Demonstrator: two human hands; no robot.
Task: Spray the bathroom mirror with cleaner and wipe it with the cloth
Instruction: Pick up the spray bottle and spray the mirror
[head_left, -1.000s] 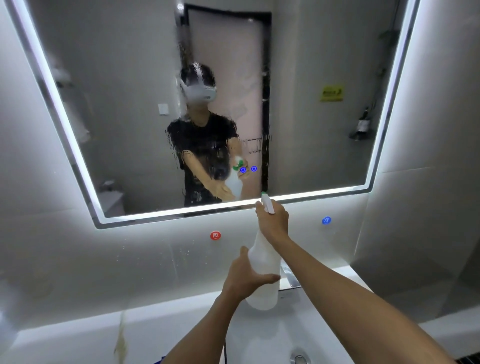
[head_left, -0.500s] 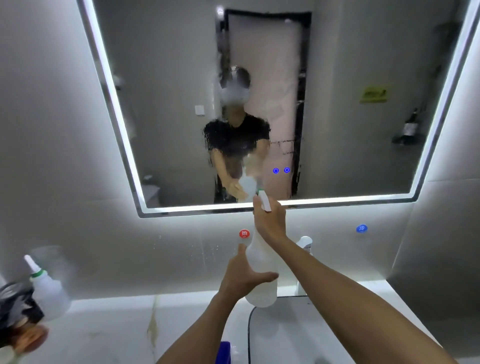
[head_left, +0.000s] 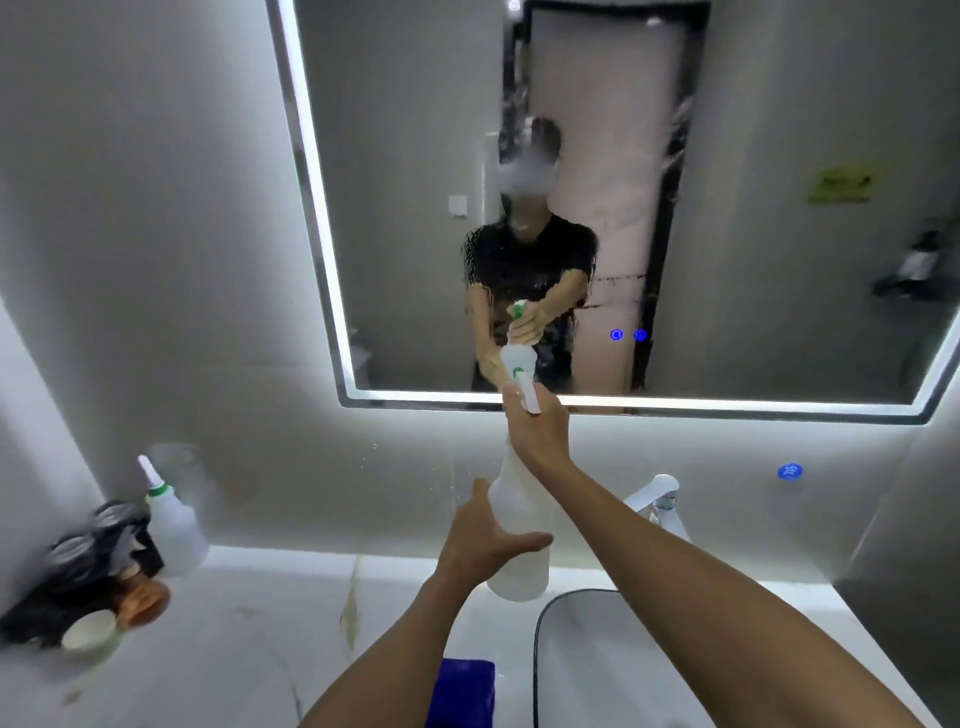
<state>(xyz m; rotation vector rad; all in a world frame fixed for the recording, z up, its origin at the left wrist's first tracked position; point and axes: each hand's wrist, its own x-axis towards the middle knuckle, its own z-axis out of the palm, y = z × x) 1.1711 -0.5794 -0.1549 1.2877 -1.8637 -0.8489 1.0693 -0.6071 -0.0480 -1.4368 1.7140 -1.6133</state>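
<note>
Fingers of both hands wrapped around upright spray bottle, nozzle facing mirror

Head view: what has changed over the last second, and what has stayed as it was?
The view swung left: the mirror slid right, bringing the counter bottles, blue cloth and faucet into sight. More droplets cover the glass. Unchanged: the right hand on the trigger and the left hand around the spray bottle, same grip.

Blue cloth cut by bottom edge; spray bottle neck behind right hand.
</note>
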